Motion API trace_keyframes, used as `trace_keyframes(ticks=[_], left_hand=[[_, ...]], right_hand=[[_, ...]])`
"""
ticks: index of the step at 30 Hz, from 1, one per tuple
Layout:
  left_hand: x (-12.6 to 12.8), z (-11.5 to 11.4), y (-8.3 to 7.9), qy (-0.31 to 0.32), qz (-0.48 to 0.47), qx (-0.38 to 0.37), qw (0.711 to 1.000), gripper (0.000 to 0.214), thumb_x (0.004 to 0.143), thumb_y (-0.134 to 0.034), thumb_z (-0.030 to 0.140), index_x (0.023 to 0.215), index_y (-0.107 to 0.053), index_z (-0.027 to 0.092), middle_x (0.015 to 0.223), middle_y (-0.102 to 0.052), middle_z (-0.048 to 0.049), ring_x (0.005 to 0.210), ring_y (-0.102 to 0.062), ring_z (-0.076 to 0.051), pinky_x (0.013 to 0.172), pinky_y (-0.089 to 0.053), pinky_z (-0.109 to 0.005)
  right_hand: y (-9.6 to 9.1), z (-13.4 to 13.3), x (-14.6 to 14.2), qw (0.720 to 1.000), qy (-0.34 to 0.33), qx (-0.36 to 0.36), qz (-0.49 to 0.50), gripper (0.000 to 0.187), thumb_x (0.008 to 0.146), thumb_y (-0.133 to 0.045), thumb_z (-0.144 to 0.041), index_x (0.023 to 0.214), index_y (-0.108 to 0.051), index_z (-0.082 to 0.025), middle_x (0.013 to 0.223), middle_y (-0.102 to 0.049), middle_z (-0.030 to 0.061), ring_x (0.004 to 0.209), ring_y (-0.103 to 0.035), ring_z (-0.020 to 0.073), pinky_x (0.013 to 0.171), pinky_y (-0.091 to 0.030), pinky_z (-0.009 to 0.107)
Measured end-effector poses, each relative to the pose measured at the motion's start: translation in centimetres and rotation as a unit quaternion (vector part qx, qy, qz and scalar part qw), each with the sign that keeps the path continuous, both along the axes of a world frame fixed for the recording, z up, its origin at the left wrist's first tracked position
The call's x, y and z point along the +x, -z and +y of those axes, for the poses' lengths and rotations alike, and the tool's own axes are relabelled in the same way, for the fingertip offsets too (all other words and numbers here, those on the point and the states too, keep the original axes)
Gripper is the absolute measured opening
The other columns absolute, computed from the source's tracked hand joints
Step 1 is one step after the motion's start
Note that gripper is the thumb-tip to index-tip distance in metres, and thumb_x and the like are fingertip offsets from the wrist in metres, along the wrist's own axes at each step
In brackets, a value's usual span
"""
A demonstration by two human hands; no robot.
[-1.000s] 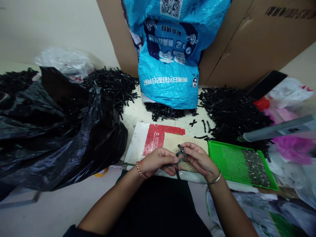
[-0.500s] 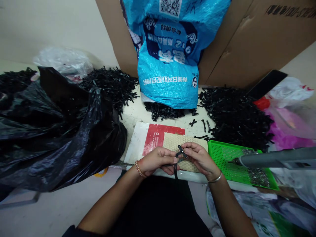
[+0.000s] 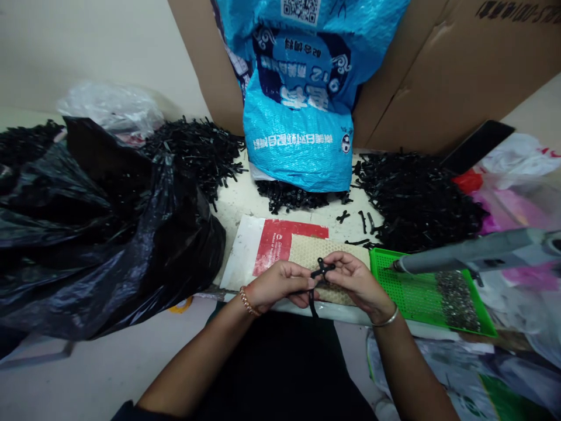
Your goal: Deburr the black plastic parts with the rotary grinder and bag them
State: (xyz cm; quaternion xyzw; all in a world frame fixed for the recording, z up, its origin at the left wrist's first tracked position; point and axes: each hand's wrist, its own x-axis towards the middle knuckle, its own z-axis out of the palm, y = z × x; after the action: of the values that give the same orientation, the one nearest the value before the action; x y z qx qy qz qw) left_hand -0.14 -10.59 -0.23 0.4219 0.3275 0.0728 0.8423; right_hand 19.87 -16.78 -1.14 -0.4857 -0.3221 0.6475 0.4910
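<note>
My left hand (image 3: 280,285) and my right hand (image 3: 355,280) meet at the table's near edge, fingers curled and pinching the same small black plastic piece (image 3: 321,272). A black strip hangs down from it between my hands. They hover over a beige perforated mat (image 3: 307,250) that lies on a red and white sheet (image 3: 272,245). Just right of my right hand sits a green grid tray (image 3: 412,289) with several small metal bits (image 3: 458,301) at its right end.
Heaps of black plastic parts (image 3: 416,196) lie right, and another heap (image 3: 197,152) left of a blue woven sack (image 3: 302,105). A big black bag (image 3: 96,228) fills the left. A grey tool (image 3: 473,254) hangs over the tray. Cardboard (image 3: 442,70) stands behind.
The grey tool swung down over the tray, then rose and moved left so its tip is above the tray's left part. My hands turned the black piece slightly, staying in place.
</note>
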Motion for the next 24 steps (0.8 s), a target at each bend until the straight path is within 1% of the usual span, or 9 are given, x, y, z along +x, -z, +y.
trace_keyframes(ticks=[3, 6, 12, 16, 21, 24], left_hand=[[0.3, -0.3, -0.2, -0.021, 0.006, 0.000, 1.000, 0.041, 0.067, -0.081, 0.045, 0.084, -0.072, 0.009, 0.084, -0.073, -0.0110, 0.064, -0.066, -0.013, 0.065, -0.054, -0.024], [0.5, -0.5, -0.2, -0.033, 0.005, -0.007, 0.999, 0.043, 0.064, -0.082, 0.046, 0.082, -0.071, 0.008, 0.082, -0.073, -0.0117, 0.065, -0.066, -0.013, 0.066, -0.054, -0.024], [0.5, -0.8, 0.1, -0.048, -0.002, -0.015, 0.999, 0.043, 0.065, -0.083, 0.045, 0.082, -0.069, 0.008, 0.084, -0.073, -0.0126, 0.069, -0.068, -0.015, 0.066, -0.055, -0.025], [0.5, -0.8, 0.4, -0.054, 0.004, -0.014, 0.998, 0.045, 0.064, -0.082, 0.046, 0.086, -0.070, 0.009, 0.087, -0.073, -0.0131, 0.070, -0.069, -0.015, 0.064, -0.055, -0.024], [0.5, -0.8, 0.5, -0.046, 0.002, -0.021, 0.999, 0.044, 0.065, -0.082, 0.045, 0.087, -0.071, 0.008, 0.089, -0.073, -0.0144, 0.067, -0.068, -0.014, 0.061, -0.053, -0.022], [0.5, -0.7, 0.4, -0.044, -0.006, -0.029, 0.999, 0.043, 0.064, -0.083, 0.043, 0.085, -0.070, 0.008, 0.088, -0.073, -0.0142, 0.066, -0.067, -0.014, 0.060, -0.054, -0.022]], right_hand=[[-0.1, -0.2, 0.0, 1.000, 0.010, 0.022, -0.020, 0.031, 0.067, -0.083, -0.024, 0.091, -0.064, -0.024, 0.088, -0.066, -0.0004, 0.078, -0.068, 0.0133, 0.075, -0.054, 0.026], [0.0, -0.3, -0.2, 0.999, 0.027, 0.027, -0.022, 0.031, 0.068, -0.082, -0.025, 0.091, -0.063, -0.023, 0.087, -0.065, -0.0006, 0.077, -0.067, 0.0125, 0.074, -0.054, 0.025], [1.0, -0.6, -0.6, 0.996, 0.055, 0.048, -0.051, 0.033, 0.069, -0.082, -0.026, 0.096, -0.063, -0.024, 0.091, -0.065, 0.0005, 0.082, -0.064, 0.0129, 0.077, -0.052, 0.026], [1.3, -0.6, -0.6, 0.995, 0.049, 0.052, -0.065, 0.033, 0.071, -0.080, -0.028, 0.098, -0.062, -0.023, 0.093, -0.065, 0.0014, 0.084, -0.063, 0.0134, 0.079, -0.052, 0.027], [1.0, -0.4, -0.7, 0.997, 0.038, 0.051, -0.042, 0.045, 0.073, -0.078, -0.028, 0.112, -0.055, -0.027, 0.093, -0.066, 0.0003, 0.085, -0.064, 0.0137, 0.082, -0.051, 0.028], [0.9, -0.4, -0.7, 0.997, 0.031, 0.057, -0.043, 0.043, 0.075, -0.077, -0.027, 0.112, -0.055, -0.027, 0.096, -0.066, 0.0006, 0.087, -0.064, 0.0129, 0.083, -0.050, 0.027]])
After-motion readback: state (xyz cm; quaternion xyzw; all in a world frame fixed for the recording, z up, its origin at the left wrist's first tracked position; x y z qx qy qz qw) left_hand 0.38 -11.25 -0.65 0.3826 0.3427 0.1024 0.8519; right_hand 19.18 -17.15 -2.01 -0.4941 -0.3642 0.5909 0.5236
